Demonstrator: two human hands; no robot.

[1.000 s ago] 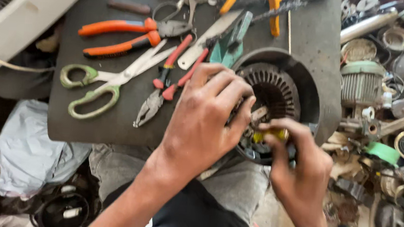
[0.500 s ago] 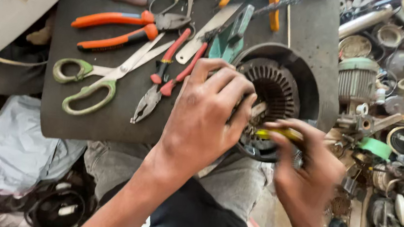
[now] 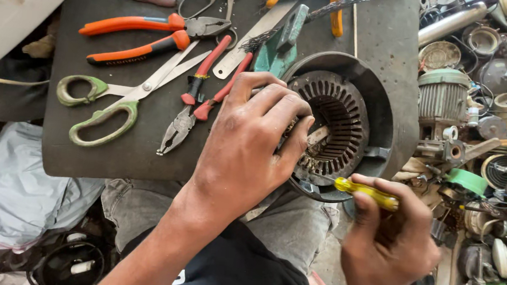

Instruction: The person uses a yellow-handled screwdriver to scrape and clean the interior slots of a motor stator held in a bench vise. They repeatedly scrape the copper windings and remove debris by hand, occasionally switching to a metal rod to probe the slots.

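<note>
On a dark work board [image 3: 102, 155] strewn with green-handled scissors [image 3: 118, 99] and red-handled pliers [image 3: 193, 104], a slotted motor stator [image 3: 339, 122] lies at the board's near right edge. The left hand [image 3: 247, 142] presses down over its left rim, fingers curled onto the core. The right hand [image 3: 390, 238] grips a yellow-handled screwdriver [image 3: 367, 192] just beside the stator's near rim.

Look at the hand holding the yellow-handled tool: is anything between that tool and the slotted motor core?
Nothing visible. The yellow-handled tool in the right hand already meets the motor core at its near rim; the left hand rests alongside.
</note>
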